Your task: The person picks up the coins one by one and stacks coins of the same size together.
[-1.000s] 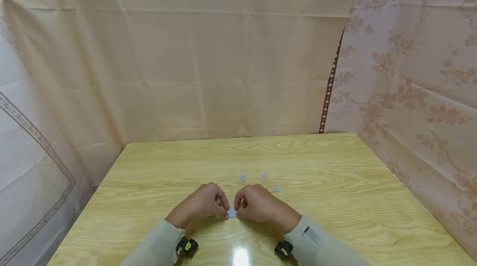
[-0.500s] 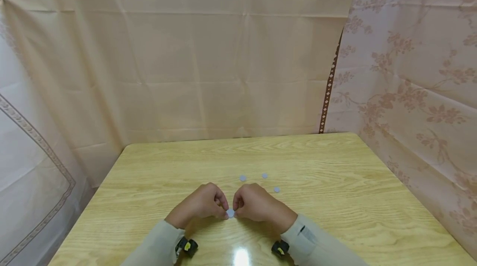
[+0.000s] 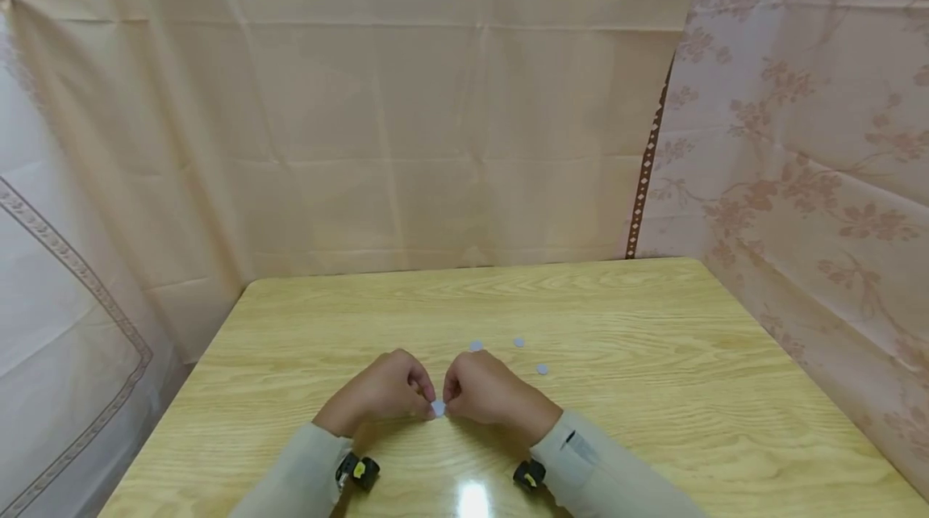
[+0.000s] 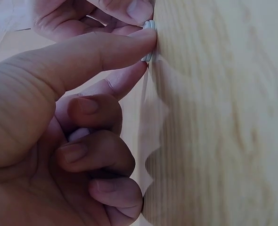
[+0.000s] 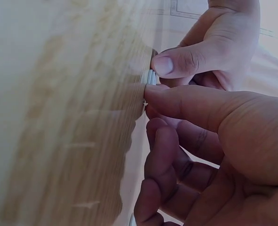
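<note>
Pale grey, the little disc [image 3: 438, 407] sits pinched between my left hand [image 3: 377, 398] and right hand [image 3: 488, 393], fingertips curled on its edges, equally near, flat against the surface [image 3: 653, 340] toward its near edge, middle.

My table and what lies on it

I work at a light wooden table [image 3: 653, 340] with a strong grain and a glossy top that throws back a bright glare spot near my wrists. Three small pale discs lie flat on it just beyond my knuckles: one disc [image 3: 475, 346] right past my right hand, a second disc [image 3: 518, 342] a little further to the right, and a third disc [image 3: 542, 369] nearer me, off my right hand's outer side.
</note>
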### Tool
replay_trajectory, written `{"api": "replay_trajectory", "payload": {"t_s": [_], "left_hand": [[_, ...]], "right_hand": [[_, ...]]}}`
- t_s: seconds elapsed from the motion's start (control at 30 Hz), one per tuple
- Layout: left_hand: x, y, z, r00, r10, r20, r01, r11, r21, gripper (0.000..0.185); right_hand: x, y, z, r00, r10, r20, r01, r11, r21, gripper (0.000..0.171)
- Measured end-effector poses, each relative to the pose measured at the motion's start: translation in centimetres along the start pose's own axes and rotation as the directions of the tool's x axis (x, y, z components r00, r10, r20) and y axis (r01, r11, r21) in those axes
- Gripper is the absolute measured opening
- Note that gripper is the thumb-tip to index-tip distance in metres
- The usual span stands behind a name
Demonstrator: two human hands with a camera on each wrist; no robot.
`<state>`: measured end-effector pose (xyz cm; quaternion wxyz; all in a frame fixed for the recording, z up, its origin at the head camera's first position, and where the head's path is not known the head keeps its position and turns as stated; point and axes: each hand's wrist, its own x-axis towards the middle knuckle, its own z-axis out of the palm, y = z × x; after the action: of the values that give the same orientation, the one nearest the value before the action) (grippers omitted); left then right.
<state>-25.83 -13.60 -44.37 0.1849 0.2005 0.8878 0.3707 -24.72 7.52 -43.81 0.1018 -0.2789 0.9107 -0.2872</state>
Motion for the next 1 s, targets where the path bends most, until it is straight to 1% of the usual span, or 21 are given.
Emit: {"api": "replay_trajectory", "payload": {"t_s": [0.37, 0.57, 0.67, 0.83, 1.0], "left_hand": [[-0.1, -0.5, -0.9, 1.0, -0.001, 0.002, 0.001, 1.0, -0.024, 0.013], [-0.1, -0.4, -1.1, 1.0, -0.014, 0.0, 0.014, 1.0, -0.028, 0.014], [-0.1, -0.5, -1.2, 1.0, -0.02, 0.012, 0.02, 0.999, -0.045, 0.014], [0.0, -0.7, -1.2, 0.999, -0.003, 0.037, 0.006, 0.997, -0.074, 0.017], [0.0, -0.8, -1.3, 0.999, 0.019, 0.049, -0.015, 0.997, -0.077, 0.018]], "right_hand": [[0.8, -0.6, 0.1, 1.0, 0.009, 0.0, -0.009, 1.0, 0.018, 0.02], [1.2, -0.5, 0.3, 1.0, 0.009, -0.017, -0.009, 1.0, -0.009, 0.018], [1.1, -0.6, 0.3, 1.0, 0.011, -0.016, -0.012, 1.0, -0.008, 0.017], [0.9, -0.6, 0.4, 1.0, 0.013, -0.004, -0.013, 1.0, -0.01, 0.015], [0.7, -0.7, 0.4, 1.0, 0.018, -0.003, -0.018, 1.0, -0.01, 0.014]]}}
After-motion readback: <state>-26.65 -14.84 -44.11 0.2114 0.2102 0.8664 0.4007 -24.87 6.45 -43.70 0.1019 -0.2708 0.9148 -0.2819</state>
